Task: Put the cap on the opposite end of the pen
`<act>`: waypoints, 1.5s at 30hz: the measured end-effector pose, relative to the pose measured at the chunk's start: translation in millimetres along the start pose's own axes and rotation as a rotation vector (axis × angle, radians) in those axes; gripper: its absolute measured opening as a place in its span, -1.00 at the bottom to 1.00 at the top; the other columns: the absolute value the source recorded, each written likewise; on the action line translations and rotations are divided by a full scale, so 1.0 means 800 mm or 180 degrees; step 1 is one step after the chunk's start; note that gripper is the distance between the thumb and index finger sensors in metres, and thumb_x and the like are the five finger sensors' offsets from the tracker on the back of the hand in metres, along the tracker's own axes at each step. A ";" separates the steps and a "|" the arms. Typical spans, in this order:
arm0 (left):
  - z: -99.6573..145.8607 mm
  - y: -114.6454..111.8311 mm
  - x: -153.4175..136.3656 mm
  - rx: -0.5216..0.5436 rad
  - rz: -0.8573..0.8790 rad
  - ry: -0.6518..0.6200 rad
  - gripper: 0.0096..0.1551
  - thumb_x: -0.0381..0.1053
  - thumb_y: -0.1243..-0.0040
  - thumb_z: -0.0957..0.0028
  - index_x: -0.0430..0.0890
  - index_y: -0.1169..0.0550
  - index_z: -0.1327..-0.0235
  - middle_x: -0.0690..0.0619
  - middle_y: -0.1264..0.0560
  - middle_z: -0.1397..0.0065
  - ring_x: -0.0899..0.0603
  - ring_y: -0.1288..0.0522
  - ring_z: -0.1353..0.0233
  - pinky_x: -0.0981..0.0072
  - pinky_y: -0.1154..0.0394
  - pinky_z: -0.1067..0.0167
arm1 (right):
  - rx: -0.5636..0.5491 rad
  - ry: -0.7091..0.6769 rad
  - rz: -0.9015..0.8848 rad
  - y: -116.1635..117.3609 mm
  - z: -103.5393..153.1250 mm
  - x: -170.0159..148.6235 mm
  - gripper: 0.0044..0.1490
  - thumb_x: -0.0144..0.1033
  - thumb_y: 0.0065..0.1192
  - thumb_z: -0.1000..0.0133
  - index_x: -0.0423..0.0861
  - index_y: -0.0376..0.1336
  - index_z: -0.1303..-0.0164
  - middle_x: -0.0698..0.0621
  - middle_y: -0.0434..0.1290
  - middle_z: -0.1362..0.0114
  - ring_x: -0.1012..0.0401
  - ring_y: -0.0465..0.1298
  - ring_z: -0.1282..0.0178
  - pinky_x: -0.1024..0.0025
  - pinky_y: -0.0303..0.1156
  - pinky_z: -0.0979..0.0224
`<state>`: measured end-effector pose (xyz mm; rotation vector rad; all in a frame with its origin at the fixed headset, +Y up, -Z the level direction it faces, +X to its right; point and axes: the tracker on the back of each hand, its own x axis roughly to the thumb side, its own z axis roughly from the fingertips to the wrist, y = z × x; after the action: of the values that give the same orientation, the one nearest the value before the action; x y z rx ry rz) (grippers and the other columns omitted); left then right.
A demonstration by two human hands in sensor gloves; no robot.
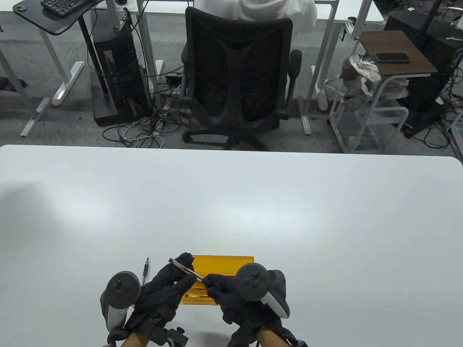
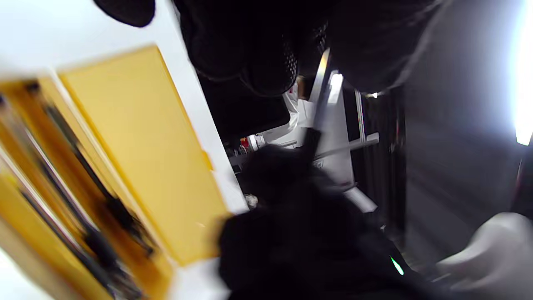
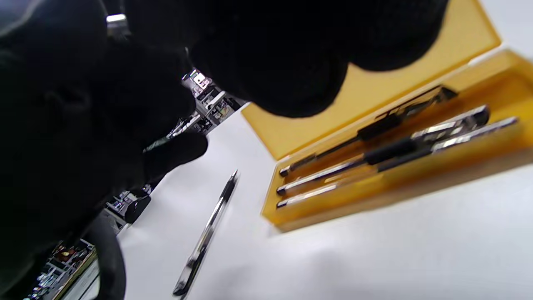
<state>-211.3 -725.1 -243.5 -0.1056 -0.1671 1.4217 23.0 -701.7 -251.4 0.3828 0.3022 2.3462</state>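
Here, pen (image 1: pixel 185 269) spanning both hands' fingers (image 1: pixel 217 280), cap seemingly rightward

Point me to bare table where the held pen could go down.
Bare: the table beyond the yellow case, and both flanks outside the left hand and right hand. Crowded: the near middle, with the case, both hands on the held pen and a loose pen.

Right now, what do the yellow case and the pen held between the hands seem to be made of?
The yellow case looks like translucent amber plastic with a smooth, glossy finish; light passes through its walls. The held pen seems to have a clear plastic barrel, since it looks see-through with bright glints, though metal parts cannot be ruled out.
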 end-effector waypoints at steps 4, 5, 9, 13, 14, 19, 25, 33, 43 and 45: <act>-0.001 -0.001 -0.002 -0.0200 0.0529 -0.0039 -0.45 -0.02 -0.30 -0.19 0.05 -0.44 -0.45 -0.05 -0.47 -0.46 -0.21 -0.39 -0.41 -0.43 -0.08 -0.50 | 0.0086 0.0155 -0.0472 0.000 -0.002 -0.005 -0.34 -0.07 0.25 0.05 -0.15 0.46 -0.17 -0.09 0.70 0.09 0.26 0.68 0.40 0.29 0.61 0.25; -0.001 -0.002 0.000 -0.0207 0.0508 -0.0050 -0.48 -0.02 -0.30 -0.18 0.07 -0.45 -0.42 -0.04 -0.48 -0.46 -0.20 -0.41 -0.40 -0.42 -0.09 -0.51 | 0.0051 0.0209 -0.0546 0.001 -0.002 -0.007 -0.33 -0.02 0.30 0.08 -0.17 0.49 -0.11 -0.09 0.71 0.13 0.28 0.68 0.43 0.31 0.62 0.28; -0.004 -0.007 0.003 -0.0287 0.0328 -0.0143 -0.50 -0.02 -0.22 -0.20 0.09 -0.39 -0.40 -0.04 -0.53 -0.47 -0.16 -0.49 -0.38 -0.35 -0.16 -0.51 | 0.0088 0.0250 -0.0760 -0.001 -0.001 -0.017 -0.34 -0.04 0.31 0.09 -0.19 0.51 -0.08 -0.11 0.71 0.13 0.26 0.69 0.40 0.31 0.64 0.27; -0.003 0.000 0.005 -0.0054 -0.0043 -0.0185 -0.46 -0.02 -0.24 -0.17 -0.01 -0.40 -0.40 -0.09 -0.62 -0.32 -0.14 -0.60 -0.21 -0.26 -0.26 -0.46 | 0.0404 0.0215 -0.1024 0.005 -0.006 -0.021 -0.38 -0.22 0.17 0.00 -0.21 0.47 -0.17 -0.16 0.68 0.04 0.22 0.70 0.32 0.28 0.63 0.21; -0.003 0.001 0.005 0.0028 -0.0239 -0.0205 -0.45 0.00 -0.23 -0.16 -0.05 -0.39 -0.41 -0.09 -0.64 -0.28 -0.12 -0.62 -0.16 -0.23 -0.28 -0.45 | 0.0416 0.0317 -0.0975 0.007 -0.005 -0.018 -0.39 -0.21 0.16 0.00 -0.21 0.48 -0.16 -0.15 0.69 0.06 0.24 0.69 0.35 0.30 0.63 0.24; -0.007 0.008 0.019 0.0401 -0.0764 -0.0345 -0.38 0.02 -0.20 -0.12 -0.25 -0.40 -0.36 -0.09 -0.70 -0.10 -0.07 -0.65 0.01 -0.18 -0.36 -0.36 | 0.0149 0.0284 -0.0692 0.005 -0.005 0.002 -0.39 -0.18 0.16 0.02 -0.24 0.52 -0.06 -0.11 0.71 0.19 0.31 0.67 0.46 0.35 0.63 0.32; 0.007 0.087 0.003 0.1256 -0.0784 -0.0311 -0.38 0.00 -0.28 -0.16 -0.27 -0.42 -0.36 -0.14 -0.70 -0.11 -0.12 -0.63 0.05 -0.21 -0.34 -0.34 | -0.0339 0.0415 -0.0163 -0.021 0.002 -0.014 -0.38 -0.11 0.23 0.01 -0.26 0.54 -0.01 -0.07 0.71 0.27 0.33 0.65 0.53 0.37 0.62 0.35; 0.009 0.079 0.008 0.1098 -0.0675 -0.0445 -0.36 0.05 -0.39 -0.13 -0.28 -0.49 -0.33 -0.15 -0.71 -0.05 -0.14 -0.62 0.04 -0.26 -0.30 -0.37 | -0.0576 0.0496 -0.0078 -0.023 0.003 -0.033 -0.39 -0.07 0.29 0.05 -0.22 0.53 -0.02 -0.03 0.69 0.26 0.29 0.66 0.49 0.33 0.61 0.31; 0.010 0.074 0.009 0.0967 -0.1050 -0.0569 -0.39 0.06 -0.42 -0.11 -0.26 -0.54 -0.29 -0.16 -0.71 -0.05 -0.17 -0.61 0.02 -0.31 -0.27 -0.38 | -0.0506 0.0446 -0.0006 -0.020 0.004 -0.032 -0.41 -0.23 0.23 0.01 -0.13 0.45 -0.21 -0.08 0.64 0.03 0.19 0.67 0.27 0.23 0.59 0.12; 0.011 0.069 0.016 0.0896 -0.1276 -0.0710 -0.40 0.04 -0.42 -0.10 -0.26 -0.55 -0.28 -0.18 -0.70 -0.06 -0.19 -0.60 0.00 -0.35 -0.25 -0.39 | -0.0509 0.0455 -0.0023 -0.020 0.003 -0.034 -0.41 -0.23 0.23 0.01 -0.11 0.45 -0.21 -0.08 0.63 0.01 0.18 0.67 0.24 0.22 0.59 0.10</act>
<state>-265.3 -704.8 -243.8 0.3051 -0.1594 1.0408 52.6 -708.8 -259.8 0.1371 0.1809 2.3754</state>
